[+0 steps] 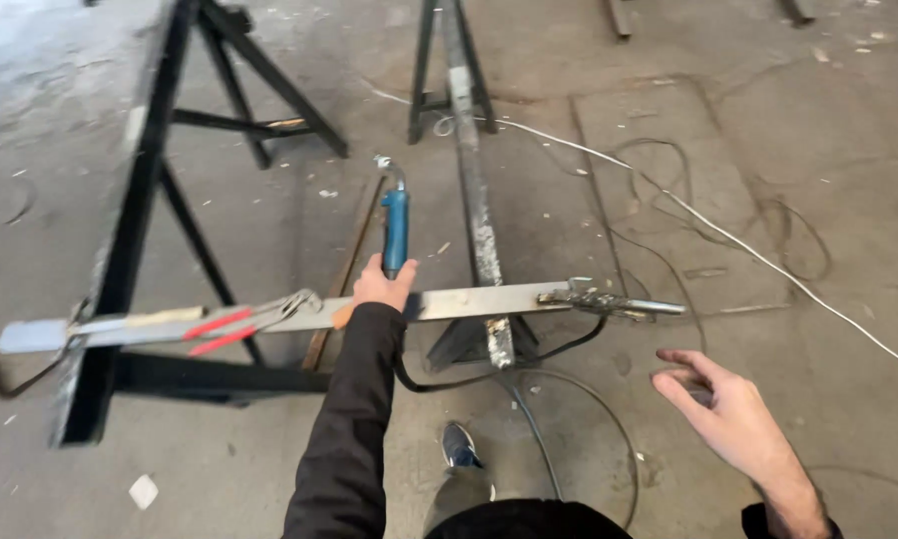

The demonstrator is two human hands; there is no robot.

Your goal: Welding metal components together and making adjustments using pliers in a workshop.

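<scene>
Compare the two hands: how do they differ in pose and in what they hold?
The left hand is closed around the blue-handled welding torch above the flat steel bar; the right hand is open and holds nothing. The left hand is at the bar; the right hand hangs apart from it, over the concrete floor. Both are bare, with dark sleeves.

Red-handled locking pliers (234, 327) lie toward the left end of a flat steel bar (469, 300), a clamp (609, 300) at its right end. Black steel trestles (130, 230) carry the bar. A white cable (728, 240) crosses the concrete floor (848, 130).
</scene>
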